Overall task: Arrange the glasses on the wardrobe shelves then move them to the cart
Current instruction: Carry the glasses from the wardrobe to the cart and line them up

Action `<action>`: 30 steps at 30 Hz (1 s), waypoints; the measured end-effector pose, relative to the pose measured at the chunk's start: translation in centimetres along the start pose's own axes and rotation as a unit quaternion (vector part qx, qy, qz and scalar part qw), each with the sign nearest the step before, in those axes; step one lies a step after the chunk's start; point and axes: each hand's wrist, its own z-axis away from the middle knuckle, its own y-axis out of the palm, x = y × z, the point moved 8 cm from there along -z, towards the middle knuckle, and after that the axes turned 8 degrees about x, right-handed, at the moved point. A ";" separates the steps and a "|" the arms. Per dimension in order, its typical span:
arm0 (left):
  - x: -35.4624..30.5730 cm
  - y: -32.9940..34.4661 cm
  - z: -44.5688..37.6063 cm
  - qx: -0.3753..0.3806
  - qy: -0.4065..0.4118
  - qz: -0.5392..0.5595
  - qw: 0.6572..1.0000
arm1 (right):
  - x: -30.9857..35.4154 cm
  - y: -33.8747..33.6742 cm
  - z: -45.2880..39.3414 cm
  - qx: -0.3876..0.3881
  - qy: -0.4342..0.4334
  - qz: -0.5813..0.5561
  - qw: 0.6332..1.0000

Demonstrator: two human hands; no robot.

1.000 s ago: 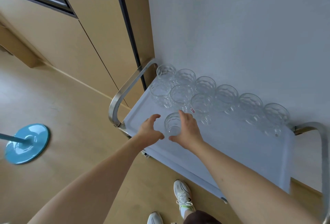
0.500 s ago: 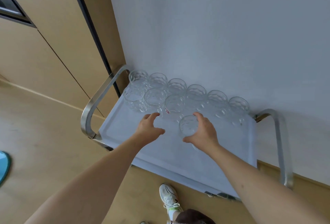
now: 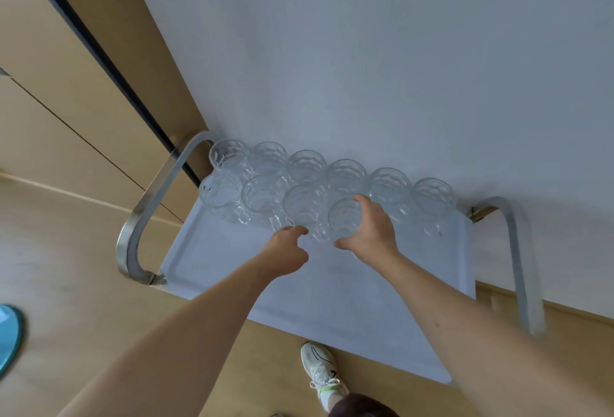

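Glass (image 3: pixel 345 218) is gripped by the right hand (image 3: pixel 372 233), fingers curled round it, beside the front row on the cart (image 3: pixel 232 260). Left hand (image 3: pixel 285 252) seems loosely curled, apparently holding nothing.

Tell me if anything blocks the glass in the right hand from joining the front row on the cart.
Nothing visible does. The right hand holds the glass right beside the third front-row glass, on bare cart top.
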 end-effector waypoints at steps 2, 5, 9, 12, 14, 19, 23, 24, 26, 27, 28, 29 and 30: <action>-0.2 -0.2 -0.5 -0.002 -0.009 0.001 1.000 | 0.1 0.2 -0.6 0.006 -0.005 -0.004 1.000; -0.3 -0.6 -0.6 -0.010 -0.014 -0.004 1.000 | 0.2 0.3 -1.3 0.015 -0.009 -0.001 1.000; -0.3 -0.9 -0.5 -0.016 -0.010 -0.016 1.000 | 0.0 0.5 -1.7 0.028 -0.009 0.002 1.000; -0.4 -0.8 -0.5 -0.013 -0.009 -0.027 1.000 | -0.1 0.5 -1.7 0.035 -0.010 0.004 0.999; -0.6 -0.7 -0.4 -0.008 -0.012 -0.032 0.999 | 0.1 0.5 -1.5 0.045 -0.011 0.010 0.999; -1.0 -0.9 0.3 0.006 -0.015 -0.051 0.999 | 0.9 -0.4 -0.5 0.053 -0.016 0.054 0.997; -2.2 -1.4 1.6 0.000 0.003 -0.071 0.997 | 1.1 -2.5 1.1 0.031 -0.006 0.074 0.997; -2.6 -1.6 2.0 -0.001 0.012 -0.075 0.997 | 1.1 -3.0 1.6 0.024 -0.004 0.080 0.996; -3.8 -2.2 3.1 -0.008 0.033 -0.083 0.996 | 1.4 -4.2 3.0 0.010 0.001 0.086 0.996; -4.5 -2.7 3.7 -0.017 0.046 -0.085 0.995 | 1.6 -4.7 3.8 0.004 0.003 0.086 0.996; -5.2 -3.2 4.4 -0.031 0.061 -0.086 0.994 | 1.9 -5.2 4.6 -0.002 0.004 0.086 0.996; -6.0 -3.8 5.2 -0.049 0.076 -0.083 0.992 | 2.2 -5.7 5.6 -0.006 0.004 0.088 0.996; -6.7 -4.4 6.0 -0.068 0.091 -0.077 0.991 | 2.5 -6.3 6.5 -0.011 0.004 0.092 0.996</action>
